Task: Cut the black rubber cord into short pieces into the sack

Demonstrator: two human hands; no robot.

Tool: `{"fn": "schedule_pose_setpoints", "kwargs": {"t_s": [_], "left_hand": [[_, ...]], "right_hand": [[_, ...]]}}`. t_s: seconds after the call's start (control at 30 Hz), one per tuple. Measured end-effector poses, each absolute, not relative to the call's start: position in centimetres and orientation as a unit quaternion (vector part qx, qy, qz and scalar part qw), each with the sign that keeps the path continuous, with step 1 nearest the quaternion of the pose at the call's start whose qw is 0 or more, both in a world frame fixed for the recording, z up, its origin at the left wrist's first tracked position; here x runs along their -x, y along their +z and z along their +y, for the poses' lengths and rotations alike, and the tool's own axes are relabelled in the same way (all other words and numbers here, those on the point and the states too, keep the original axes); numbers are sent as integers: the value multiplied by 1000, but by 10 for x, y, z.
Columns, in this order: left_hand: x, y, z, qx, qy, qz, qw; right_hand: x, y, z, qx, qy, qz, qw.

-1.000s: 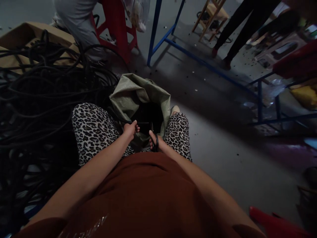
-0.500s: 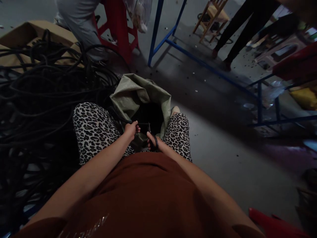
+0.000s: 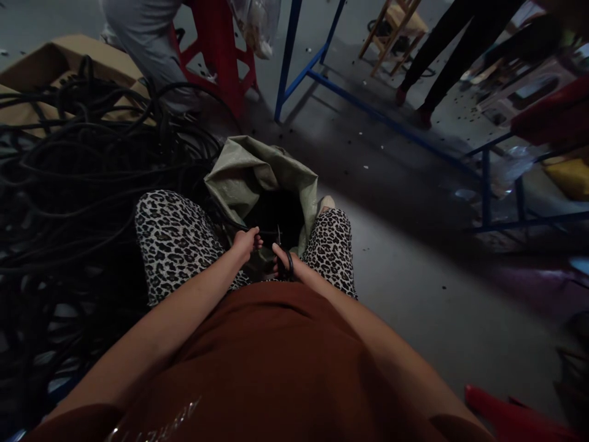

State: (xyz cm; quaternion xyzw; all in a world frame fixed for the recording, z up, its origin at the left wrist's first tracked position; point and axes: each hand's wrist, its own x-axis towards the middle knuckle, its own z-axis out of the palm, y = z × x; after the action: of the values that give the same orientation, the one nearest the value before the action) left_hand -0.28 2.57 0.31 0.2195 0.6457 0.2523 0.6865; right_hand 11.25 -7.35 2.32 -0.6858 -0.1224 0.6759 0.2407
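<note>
- Head view: a seated person in leopard-print trousers looks down at both hands, held close together over an open grey-green woven sack (image 3: 257, 178) standing between the knees.
- The left hand (image 3: 243, 242) is closed around a thin black cable (image 3: 265, 231) that runs toward the sack's mouth.
- The right hand (image 3: 284, 264) grips black-handled scissors (image 3: 289, 265), fingers through the loops; the blades are too dark to make out.
- The light is dim and the fingers sit just beside the cutting point, so a nick looks possible.
- A tangled heap of black cables (image 3: 83, 172) lies on the floor to the left and could snag the held cable mid-cut.
</note>
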Motion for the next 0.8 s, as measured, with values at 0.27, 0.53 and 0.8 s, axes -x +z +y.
{"fn": "schedule_pose_setpoints", "kwargs": {"t_s": [0.27, 0.53, 0.8], "left_hand": [[1, 3, 24, -228, 263, 639, 686], [4, 0, 26, -220, 310, 660, 648], [4, -5, 28, -236, 276, 680, 637]], "right_hand": [[-114, 24, -73, 711, 643, -136, 250], [-116, 15, -73, 715, 635, -139, 258], [-115, 15, -74, 725, 632, -139, 235]]}}
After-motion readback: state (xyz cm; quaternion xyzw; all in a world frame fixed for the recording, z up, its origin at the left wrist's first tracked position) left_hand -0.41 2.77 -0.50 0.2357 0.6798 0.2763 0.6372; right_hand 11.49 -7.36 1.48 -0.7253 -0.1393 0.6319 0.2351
